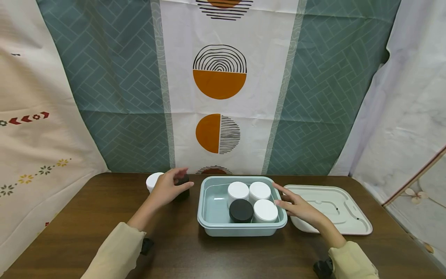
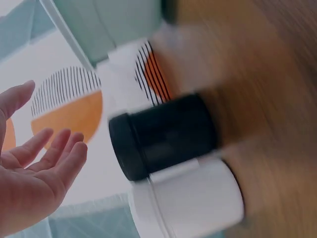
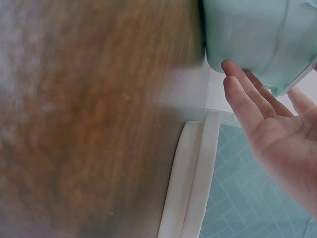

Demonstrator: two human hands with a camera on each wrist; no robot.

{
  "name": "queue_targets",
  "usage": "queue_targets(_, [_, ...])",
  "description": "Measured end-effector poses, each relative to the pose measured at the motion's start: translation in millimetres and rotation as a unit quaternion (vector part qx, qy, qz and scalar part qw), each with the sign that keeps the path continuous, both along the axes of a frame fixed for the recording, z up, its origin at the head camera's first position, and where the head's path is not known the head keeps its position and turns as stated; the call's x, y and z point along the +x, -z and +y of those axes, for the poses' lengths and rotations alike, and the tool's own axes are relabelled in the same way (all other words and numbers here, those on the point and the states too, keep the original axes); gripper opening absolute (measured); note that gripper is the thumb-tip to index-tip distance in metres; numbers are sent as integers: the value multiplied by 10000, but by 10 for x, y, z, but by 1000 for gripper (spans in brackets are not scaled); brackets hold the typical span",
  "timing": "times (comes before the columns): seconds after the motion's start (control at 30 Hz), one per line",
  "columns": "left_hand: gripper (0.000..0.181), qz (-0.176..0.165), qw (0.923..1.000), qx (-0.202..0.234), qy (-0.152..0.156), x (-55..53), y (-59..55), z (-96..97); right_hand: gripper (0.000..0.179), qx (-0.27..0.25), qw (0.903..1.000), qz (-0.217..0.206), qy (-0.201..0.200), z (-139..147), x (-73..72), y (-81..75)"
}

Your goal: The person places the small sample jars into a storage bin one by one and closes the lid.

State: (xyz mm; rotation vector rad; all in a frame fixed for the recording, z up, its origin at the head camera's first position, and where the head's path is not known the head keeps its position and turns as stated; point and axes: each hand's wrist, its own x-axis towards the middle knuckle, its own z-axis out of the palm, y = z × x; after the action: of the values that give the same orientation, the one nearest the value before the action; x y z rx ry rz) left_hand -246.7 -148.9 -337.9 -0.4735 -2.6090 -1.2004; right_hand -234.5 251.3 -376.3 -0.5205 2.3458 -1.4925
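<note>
My left hand (image 1: 168,186) hovers with loosely spread fingers by a black lidded jar (image 2: 171,136). In the left wrist view a gap separates the hand from that jar. Beside the black jar stands a white lidded jar (image 2: 198,198), partly hidden by the hand in the head view. A pale blue-green plastic box (image 1: 216,199) holds three white jars (image 1: 266,211) and a black-lidded jar (image 1: 241,210), grouped toward its right side. My right hand (image 1: 297,207) lies at the box's right rim, its fingers extended along the wall and seeming to touch it.
An off-white lid (image 1: 353,223) with a moulded groove lies on the brown wooden table (image 1: 237,255), right of the box and partly under my right forearm. A patterned curtain (image 1: 132,135) hangs close behind the table's far edge.
</note>
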Motion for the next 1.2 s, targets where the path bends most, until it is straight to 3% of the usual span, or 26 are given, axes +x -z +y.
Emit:
queue_targets(0.23, [54, 262, 9984, -187, -469, -8, 60, -324, 66, 58, 10000, 16, 63, -4, 1, 2])
queue_targets(0.57, [64, -58, 9912, -480, -1231, -19, 137, -558, 67, 20, 10000, 49, 9, 4, -8, 23])
queue_targets(0.87, [70, 109, 9888, -541, -1390, -142, 316, -703, 66, 26, 10000, 54, 0, 5, -23, 34])
queue_targets(1.03, [67, -186, 9879, -675, -1384, -120, 304, -697, 66, 15, 10000, 40, 14, 7, -23, 37])
queue_targets(1.2, [64, -183, 9865, -791, -1421, -149, 342, -700, 66, -8, 10000, 47, -27, 13, -21, 36])
